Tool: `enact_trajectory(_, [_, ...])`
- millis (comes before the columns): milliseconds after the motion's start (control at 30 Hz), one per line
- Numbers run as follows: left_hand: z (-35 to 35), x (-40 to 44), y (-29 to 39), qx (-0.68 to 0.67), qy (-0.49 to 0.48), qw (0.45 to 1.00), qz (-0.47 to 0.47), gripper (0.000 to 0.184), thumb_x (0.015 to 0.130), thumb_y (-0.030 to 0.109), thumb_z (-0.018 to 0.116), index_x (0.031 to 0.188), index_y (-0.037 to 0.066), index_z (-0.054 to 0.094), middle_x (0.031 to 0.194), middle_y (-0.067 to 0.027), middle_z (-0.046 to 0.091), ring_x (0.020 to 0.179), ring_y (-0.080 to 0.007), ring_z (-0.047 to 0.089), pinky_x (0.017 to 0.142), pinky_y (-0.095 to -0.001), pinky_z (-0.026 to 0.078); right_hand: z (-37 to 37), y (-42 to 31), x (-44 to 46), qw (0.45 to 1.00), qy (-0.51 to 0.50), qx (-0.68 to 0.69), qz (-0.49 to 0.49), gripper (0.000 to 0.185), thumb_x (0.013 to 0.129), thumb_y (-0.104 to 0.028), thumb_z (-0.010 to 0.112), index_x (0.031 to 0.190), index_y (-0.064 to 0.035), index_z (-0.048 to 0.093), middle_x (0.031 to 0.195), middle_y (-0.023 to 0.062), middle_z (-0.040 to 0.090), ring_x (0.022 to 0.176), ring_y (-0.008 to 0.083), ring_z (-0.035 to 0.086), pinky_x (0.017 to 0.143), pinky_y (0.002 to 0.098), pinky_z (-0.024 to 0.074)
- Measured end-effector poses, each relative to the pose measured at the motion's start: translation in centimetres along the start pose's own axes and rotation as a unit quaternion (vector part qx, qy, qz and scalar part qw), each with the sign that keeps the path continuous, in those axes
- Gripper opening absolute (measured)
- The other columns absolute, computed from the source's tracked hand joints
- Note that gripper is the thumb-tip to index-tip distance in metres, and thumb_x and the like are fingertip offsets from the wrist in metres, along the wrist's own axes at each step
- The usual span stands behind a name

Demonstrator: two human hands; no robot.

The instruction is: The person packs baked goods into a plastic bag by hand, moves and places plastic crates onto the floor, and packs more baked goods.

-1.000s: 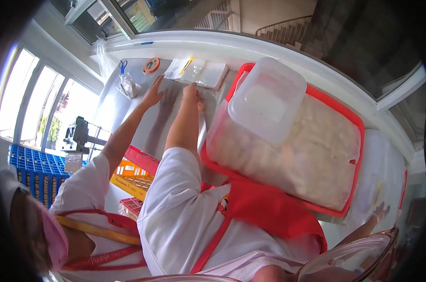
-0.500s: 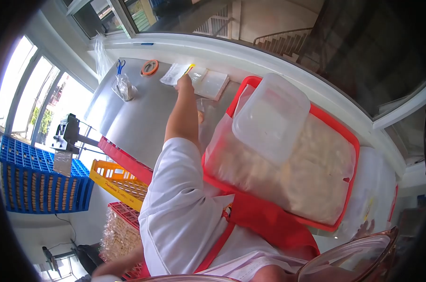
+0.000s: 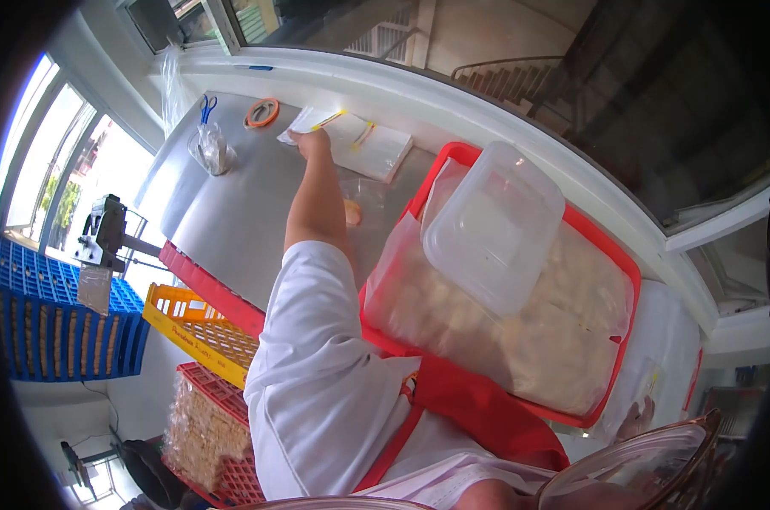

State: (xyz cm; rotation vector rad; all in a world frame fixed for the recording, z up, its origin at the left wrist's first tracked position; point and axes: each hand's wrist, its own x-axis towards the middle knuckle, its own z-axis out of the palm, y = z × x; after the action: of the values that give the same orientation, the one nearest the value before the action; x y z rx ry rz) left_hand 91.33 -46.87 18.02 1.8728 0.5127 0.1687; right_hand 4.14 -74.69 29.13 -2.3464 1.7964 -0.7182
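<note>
Near the back of the metal table, my left hand [image 3: 313, 143] has its fingers closed on the left edge of the flat plastic bags [image 3: 372, 153], which have yellow marks. A clear bag [image 3: 368, 192] and a small tan piece [image 3: 352, 212] lie beside my left forearm. My right hand [image 3: 636, 418] is at the far right, fingers apart, by clear plastic sheeting [image 3: 657, 340]. Between my arms, a red tub [image 3: 572, 223] holds pale, bulky contents under clear plastic. A translucent container [image 3: 494, 225] rests on top.
Blue scissors [image 3: 207, 109], a bag of small items [image 3: 212, 151] and an orange tape roll [image 3: 261, 113] are at the table's back left. A sealing device [image 3: 104, 234], blue crates [image 3: 66, 319], a yellow crate [image 3: 202, 336] and red crates [image 3: 232, 476] stand left.
The co-worker at the left has left the view. My left hand has moved left along the bags, whose left part has shifted. The view has shifted, showing more crates.
</note>
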Motion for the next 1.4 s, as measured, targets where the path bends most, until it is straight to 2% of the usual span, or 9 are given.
enact_trajectory(167, [1.9,1.2,-0.9,0.088,-0.007,0.966,0.245,0.054,0.077,0.011,0.055,0.128,0.015,0.037,0.107,-0.0115,0.056,0.098,-0.0214,0.052,0.081,-0.0290,0.042,0.9,-3.7,0.0,0.997,-0.010,0.009,-0.078,0.034,0.082,-0.006,0.051,0.115,-0.0032,0.048,0.130,0.0186,0.036,0.110,0.0294,0.045,0.080,0.0325,0.0435])
enact_trajectory(333, [-0.7,-0.6,1.9,-0.305,-0.153,0.940,-0.004,0.052,0.076,0.002,0.054,0.125,0.013,0.039,0.101,-0.0079,0.053,0.090,-0.0150,0.049,0.077,-0.0264,0.041,0.7,-5.6,-0.1,0.997,-0.039,0.030,-0.066,0.034,0.082,-0.006,0.051,0.115,-0.0040,0.048,0.130,0.0173,0.035,0.112,0.0292,0.044,0.082,0.0328,0.0425])
enact_trajectory(600, [-17.9,-11.6,-0.3,-0.492,-0.129,0.860,0.041,0.046,0.083,0.004,0.049,0.126,0.011,0.034,0.113,-0.0088,0.044,0.092,-0.0158,0.049,0.076,-0.0265,0.043,2.8,-6.4,0.7,0.991,-0.038,0.038,-0.125,0.032,0.083,-0.011,0.051,0.115,-0.0038,0.049,0.129,0.0173,0.038,0.113,0.0285,0.044,0.084,0.0345,0.0422])
enact_trajectory(667, [-20.5,-13.3,-6.7,-0.281,-0.129,0.937,0.164,0.043,0.085,0.009,0.048,0.125,0.004,0.034,0.122,-0.0107,0.036,0.094,-0.0183,0.050,0.075,-0.0263,0.044,3.8,-7.3,1.0,0.988,-0.048,0.060,-0.131,0.031,0.084,-0.013,0.051,0.114,-0.0029,0.050,0.127,0.0177,0.040,0.113,0.0287,0.044,0.084,0.0348,0.0421])
enact_trajectory(800, [-20.0,-18.7,-14.4,-0.252,-0.029,0.966,-0.057,0.033,0.082,0.008,0.052,0.113,0.004,0.040,0.103,-0.0081,0.043,0.085,-0.0187,0.050,0.072,-0.0276,0.045,5.2,-8.4,1.2,0.975,-0.068,0.123,-0.170,0.030,0.085,-0.015,0.051,0.111,-0.0012,0.052,0.124,0.0180,0.044,0.111,0.0291,0.046,0.085,0.0347,0.0418])
enact_trajectory(900, [-19.4,-19.2,-17.7,-0.115,-0.027,0.985,0.123,0.034,0.080,0.006,0.053,0.112,0.004,0.042,0.098,-0.0103,0.049,0.082,-0.0177,0.050,0.072,-0.0252,0.043,5.9,-9.0,1.0,0.968,-0.077,0.154,-0.180,0.030,0.086,-0.016,0.050,0.112,-0.0014,0.052,0.123,0.0180,0.045,0.112,0.0292,0.045,0.089,0.0351,0.0399])
enact_trajectory(1100, [-21.1,-20.2,-15.2,-0.156,-0.221,0.952,-0.143,0.061,0.076,0.014,0.061,0.129,0.002,0.033,0.110,-0.0160,0.048,0.095,-0.0219,0.049,0.083,-0.0314,0.040,7.0,-7.9,1.0,0.946,-0.088,0.193,-0.245,0.031,0.086,-0.014,0.047,0.113,0.0002,0.052,0.123,0.0179,0.046,0.115,0.0295,0.043,0.098,0.0361,0.0320])
enact_trajectory(1300, [-22.7,-17.4,-13.6,0.080,-0.055,0.944,0.315,0.052,0.075,0.012,0.059,0.124,0.011,0.043,0.120,-0.0210,0.046,0.111,-0.0334,0.045,0.093,-0.0373,0.036,5.0,-11.3,-1.2,0.949,-0.069,0.164,-0.259,0.030,0.084,-0.010,0.048,0.111,0.0016,0.052,0.121,0.0174,0.047,0.115,0.0299,0.043,0.097,0.0358,0.0330])
enact_trajectory(1400, [-20.5,-14.9,-8.3,0.095,-0.181,0.876,0.437,0.035,0.076,0.006,0.052,0.111,0.009,0.054,0.113,-0.0130,0.053,0.112,-0.0306,0.044,0.096,-0.0363,0.034,5.6,-12.5,-1.2,0.948,-0.091,0.156,-0.261,0.029,0.082,-0.008,0.050,0.109,-0.0008,0.054,0.121,0.0164,0.047,0.114,0.0297,0.044,0.094,0.0354,0.0369])
